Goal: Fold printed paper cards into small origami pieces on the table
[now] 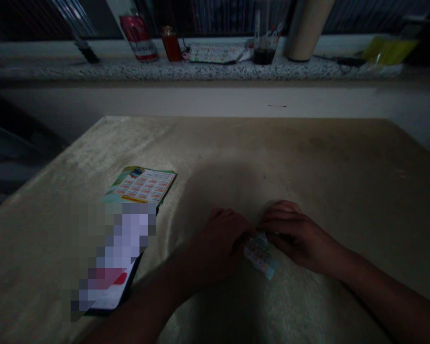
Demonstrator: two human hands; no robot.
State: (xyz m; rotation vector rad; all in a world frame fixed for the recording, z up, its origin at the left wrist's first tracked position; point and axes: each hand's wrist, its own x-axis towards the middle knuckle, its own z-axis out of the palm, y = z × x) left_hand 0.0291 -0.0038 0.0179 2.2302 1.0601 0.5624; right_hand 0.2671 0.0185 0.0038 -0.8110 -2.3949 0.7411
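Observation:
A small folded piece of printed paper (261, 257) lies at the middle front of the table, with a pointed upper end and a pale blue lower end. My left hand (227, 236) is closed on its upper left edge, the thumb and fingertips partly in shadow. From the other side my right hand (294, 234) pinches the same paper near its tip, fingers bent together. The fingertips of both hands almost meet there, and they hide the top of the paper. Dim light blurs the finer creases.
On the left lie a printed leaflet (143, 185) and a phone (120, 267) with a lit, pixelated screen. Behind the table (344, 167), the stone sill (215, 72) bears a red can (139, 38), an orange bottle (171, 45), a glass of dark drink (264, 55) and a beige cylinder (308, 31).

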